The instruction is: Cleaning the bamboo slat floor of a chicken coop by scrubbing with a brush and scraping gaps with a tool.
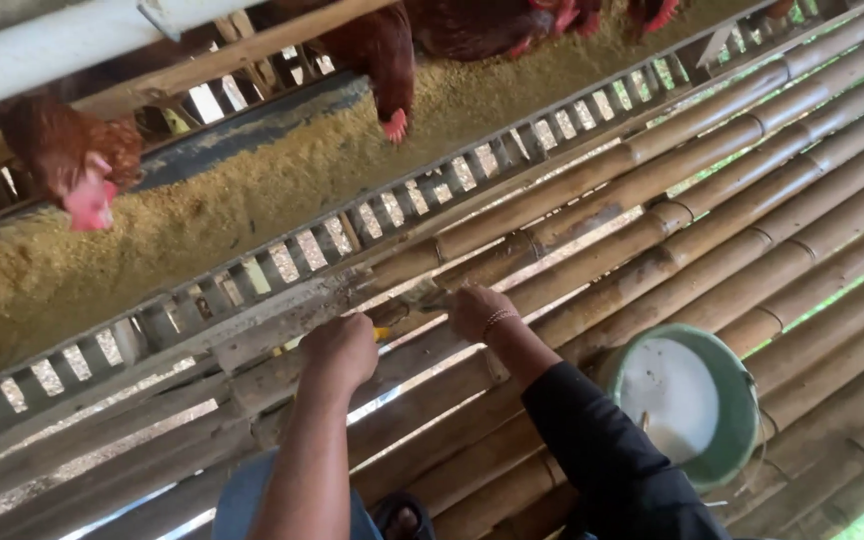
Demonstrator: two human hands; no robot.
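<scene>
Bamboo poles fill the right side. Your left hand is closed in a fist by the grey rail. Your right hand has its fingers curled shut beside it.

Black long sleeve and beaded bracelet on the right arm; left arm bare

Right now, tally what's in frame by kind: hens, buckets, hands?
Hens: 3 with heads showing, one at the left, one at the feed trough, one at the top edge; maybe more cut off top right
Buckets: 1, green
Hands: 2, left hand, right hand
Total: 6
</scene>
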